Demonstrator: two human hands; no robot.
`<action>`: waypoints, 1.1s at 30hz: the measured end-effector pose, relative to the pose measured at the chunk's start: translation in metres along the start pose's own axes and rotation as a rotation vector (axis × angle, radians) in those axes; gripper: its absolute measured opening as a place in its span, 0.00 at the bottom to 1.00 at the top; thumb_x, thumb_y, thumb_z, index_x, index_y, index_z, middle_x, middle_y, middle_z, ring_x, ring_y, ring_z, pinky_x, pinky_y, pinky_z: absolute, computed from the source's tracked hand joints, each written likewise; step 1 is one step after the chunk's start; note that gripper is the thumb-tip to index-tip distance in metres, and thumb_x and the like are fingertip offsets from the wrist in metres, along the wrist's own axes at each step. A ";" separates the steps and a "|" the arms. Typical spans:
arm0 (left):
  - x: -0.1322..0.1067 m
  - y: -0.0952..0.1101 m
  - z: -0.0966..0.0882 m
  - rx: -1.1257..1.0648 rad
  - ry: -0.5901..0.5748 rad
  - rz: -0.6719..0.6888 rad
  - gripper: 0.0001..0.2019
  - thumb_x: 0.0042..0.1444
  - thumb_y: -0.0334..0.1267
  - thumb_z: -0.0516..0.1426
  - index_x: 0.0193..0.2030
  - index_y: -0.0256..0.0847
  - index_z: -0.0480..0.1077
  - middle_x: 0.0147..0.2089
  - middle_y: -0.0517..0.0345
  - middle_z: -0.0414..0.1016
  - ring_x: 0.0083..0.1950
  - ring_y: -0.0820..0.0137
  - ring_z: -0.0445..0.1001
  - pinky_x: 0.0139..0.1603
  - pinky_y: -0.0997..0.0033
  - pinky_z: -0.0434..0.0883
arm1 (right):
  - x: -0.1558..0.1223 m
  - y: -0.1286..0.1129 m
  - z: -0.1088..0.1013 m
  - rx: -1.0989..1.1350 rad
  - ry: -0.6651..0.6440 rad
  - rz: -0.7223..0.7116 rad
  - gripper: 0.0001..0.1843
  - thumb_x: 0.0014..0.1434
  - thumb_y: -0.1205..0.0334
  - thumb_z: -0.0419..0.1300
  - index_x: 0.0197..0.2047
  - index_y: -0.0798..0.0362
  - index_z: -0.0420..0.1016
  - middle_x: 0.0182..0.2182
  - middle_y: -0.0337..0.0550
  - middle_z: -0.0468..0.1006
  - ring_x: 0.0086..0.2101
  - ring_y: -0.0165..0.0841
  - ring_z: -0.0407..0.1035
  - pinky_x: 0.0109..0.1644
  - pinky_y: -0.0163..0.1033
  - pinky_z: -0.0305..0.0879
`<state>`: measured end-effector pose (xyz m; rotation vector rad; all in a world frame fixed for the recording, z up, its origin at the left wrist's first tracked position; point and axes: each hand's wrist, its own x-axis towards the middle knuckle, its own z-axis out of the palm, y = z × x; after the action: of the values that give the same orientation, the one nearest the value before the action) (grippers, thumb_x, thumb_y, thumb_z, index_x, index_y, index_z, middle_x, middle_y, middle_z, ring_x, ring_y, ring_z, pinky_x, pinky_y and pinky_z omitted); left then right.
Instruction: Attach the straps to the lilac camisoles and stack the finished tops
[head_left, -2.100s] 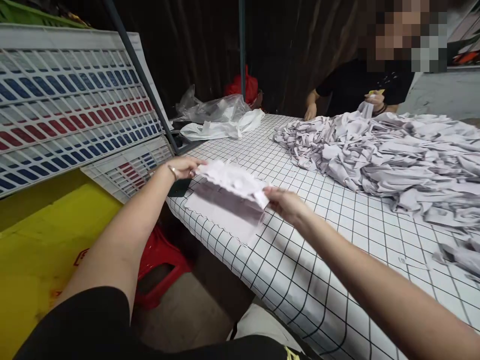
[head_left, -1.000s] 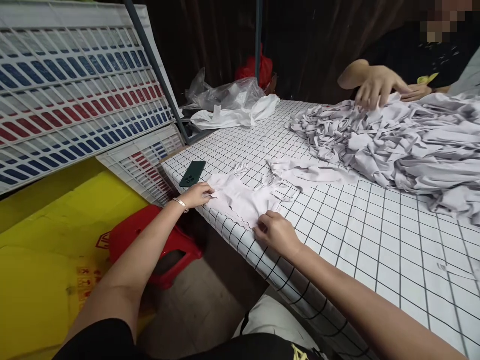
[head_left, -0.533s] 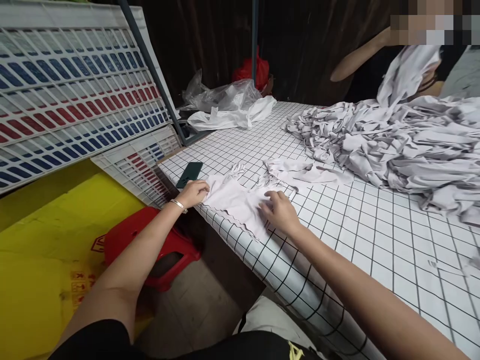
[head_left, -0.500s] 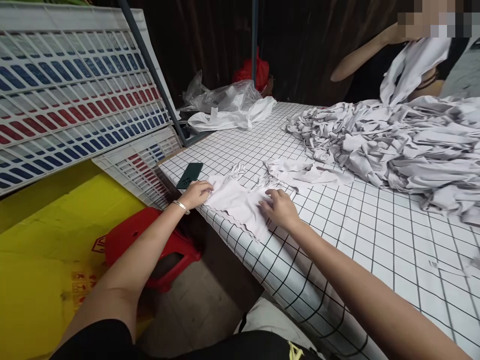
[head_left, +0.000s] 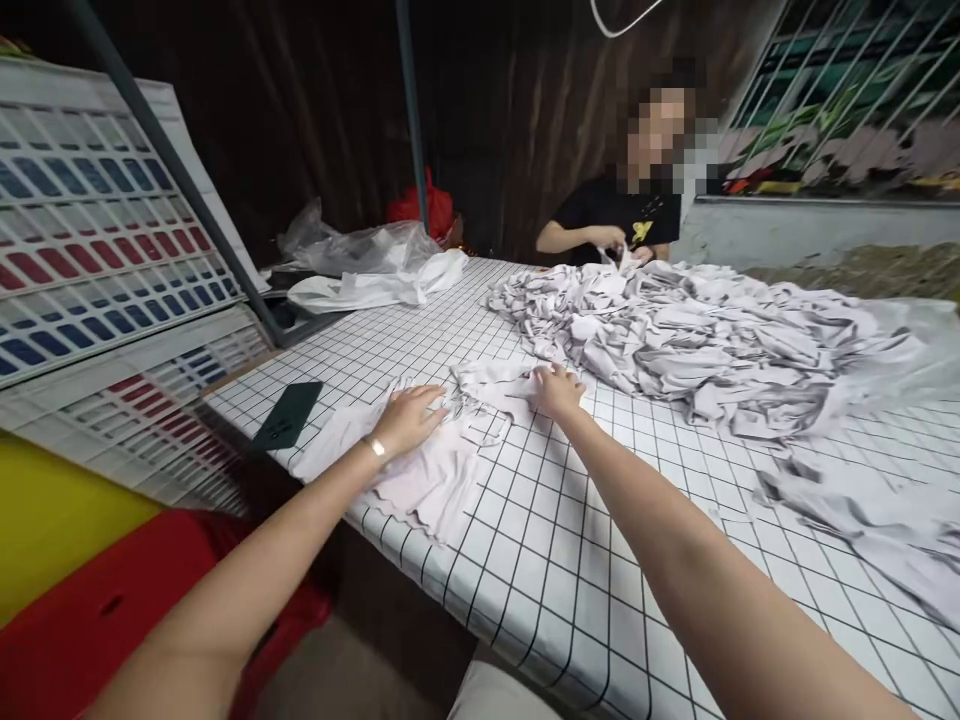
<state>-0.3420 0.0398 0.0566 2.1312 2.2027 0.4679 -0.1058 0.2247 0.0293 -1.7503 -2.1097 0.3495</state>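
Observation:
A pale pinkish-white piece of cloth (head_left: 431, 487) with a wavy hem lies spread at the near table edge. My left hand (head_left: 409, 418) rests over its upper part, fingers stretched out. Farther in, a second pale cloth (head_left: 499, 388) lies crumpled, touching or nearly touching the first. My right hand (head_left: 557, 390) is at the far end of this second cloth, fingers curled down onto it; the fingertips are partly hidden. A dark green phone (head_left: 289, 415) lies left of the first cloth.
A large heap of pale cloth (head_left: 697, 340) covers the far right of the grid-patterned table (head_left: 540, 560). Across it a co-worker (head_left: 600, 215) handles cloth. More cloth (head_left: 877, 510) lies right. White plastic crates (head_left: 97, 230) and a red stool (head_left: 97, 610) stand left.
My view has turned right and lifted. My left hand has moved onto the spread cloth from its left edge. My right hand has left that cloth and reached forward to the second one.

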 end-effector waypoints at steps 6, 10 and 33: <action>0.126 0.067 0.026 0.088 -0.067 -0.226 0.18 0.56 0.44 0.55 0.51 0.38 0.71 0.53 0.39 0.73 0.56 0.49 0.68 0.54 0.47 0.59 | 0.018 0.042 -0.037 0.070 -0.018 0.005 0.12 0.54 0.59 0.57 0.41 0.50 0.76 0.37 0.45 0.78 0.44 0.43 0.69 0.49 0.47 0.59; 0.123 0.103 0.028 0.082 -0.084 -0.090 0.11 0.55 0.31 0.52 0.43 0.38 0.72 0.47 0.44 0.75 0.53 0.55 0.70 0.56 0.51 0.56 | -0.025 0.108 -0.091 0.102 0.028 -0.136 0.09 0.50 0.62 0.59 0.37 0.51 0.75 0.40 0.42 0.78 0.46 0.40 0.68 0.52 0.42 0.60; 0.077 0.241 -0.001 -0.882 -0.225 0.424 0.13 0.51 0.44 0.62 0.38 0.35 0.77 0.39 0.52 0.79 0.40 0.67 0.75 0.40 0.70 0.71 | -0.085 0.137 -0.158 0.887 -0.650 -0.435 0.17 0.44 0.64 0.71 0.37 0.56 0.71 0.32 0.35 0.72 0.35 0.30 0.68 0.42 0.36 0.66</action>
<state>-0.1130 0.1174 0.1300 1.9500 1.0779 0.9367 0.0980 0.1610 0.1029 -0.6837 -2.0997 1.5798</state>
